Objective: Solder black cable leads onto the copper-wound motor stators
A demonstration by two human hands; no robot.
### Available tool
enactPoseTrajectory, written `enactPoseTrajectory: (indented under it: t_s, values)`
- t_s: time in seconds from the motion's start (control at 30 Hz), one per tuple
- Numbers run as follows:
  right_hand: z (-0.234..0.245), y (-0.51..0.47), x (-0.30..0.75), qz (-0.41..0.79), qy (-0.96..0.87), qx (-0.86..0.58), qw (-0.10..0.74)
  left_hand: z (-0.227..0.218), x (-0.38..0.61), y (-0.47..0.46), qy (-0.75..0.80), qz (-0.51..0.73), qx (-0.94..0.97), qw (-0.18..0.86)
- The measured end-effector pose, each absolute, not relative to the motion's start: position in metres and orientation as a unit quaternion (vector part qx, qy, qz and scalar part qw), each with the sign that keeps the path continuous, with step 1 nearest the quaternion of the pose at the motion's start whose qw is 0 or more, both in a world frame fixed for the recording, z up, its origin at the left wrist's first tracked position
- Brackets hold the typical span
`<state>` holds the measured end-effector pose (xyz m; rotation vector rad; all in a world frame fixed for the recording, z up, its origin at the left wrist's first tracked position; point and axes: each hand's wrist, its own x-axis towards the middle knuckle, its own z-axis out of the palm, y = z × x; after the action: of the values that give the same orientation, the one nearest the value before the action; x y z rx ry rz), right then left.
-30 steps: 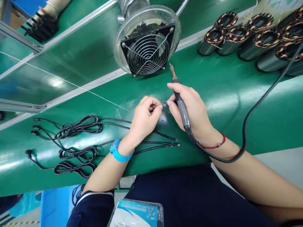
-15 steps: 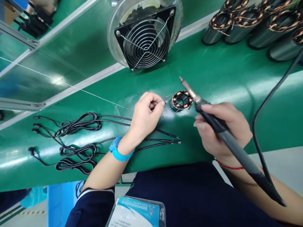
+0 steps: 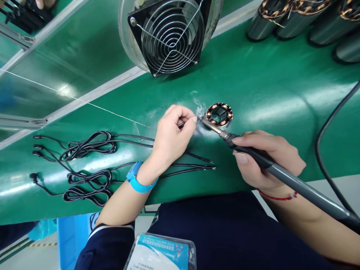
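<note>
In my right hand (image 3: 266, 157) is a soldering iron (image 3: 254, 155), held like a pen and pointing left. Its tip is at the wire ends just past my left fingertips, where thin smoke (image 3: 199, 103) rises. My left hand (image 3: 176, 133) pinches a black cable (image 3: 181, 125), mostly hidden by the fingers. Right beside the iron's tip stands a motor stator (image 3: 219, 114) with copper windings around an open middle. More black power cables (image 3: 92, 146) lie coiled to the left, their stripped ends (image 3: 209, 167) passing beneath my left wrist.
A fan with a wire guard (image 3: 172, 45) stands behind my hands. Several wound stators (image 3: 267, 22) line the back right. A thin solder wire (image 3: 104, 110) stretches in from the left. The iron's cord (image 3: 320, 165) loops at the right. Below the table edge sits a blue bin (image 3: 71, 240).
The soldering iron has come down and left from above the stator to the wire ends by my left fingers. Smoke now rises there. My left hand keeps its pinch.
</note>
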<state>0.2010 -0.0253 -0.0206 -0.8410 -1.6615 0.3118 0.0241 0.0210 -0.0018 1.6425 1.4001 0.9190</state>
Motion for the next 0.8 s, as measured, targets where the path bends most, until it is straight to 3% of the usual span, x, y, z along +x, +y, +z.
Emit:
enactPoseTrajectory:
  t_s: [0.5, 0.8]
  values:
    - [-0.024, -0.027, 0.204, 0.137, -0.706, -0.366, 0.590, -0.005, 0.024, 0.021, 0.547, 0.373, 0.644, 0.382]
    - [0.000, -0.027, 0.200, 0.194, -0.704, -0.466, 0.500, -0.005, 0.024, 0.022, 0.546, 0.379, 0.648, 0.373]
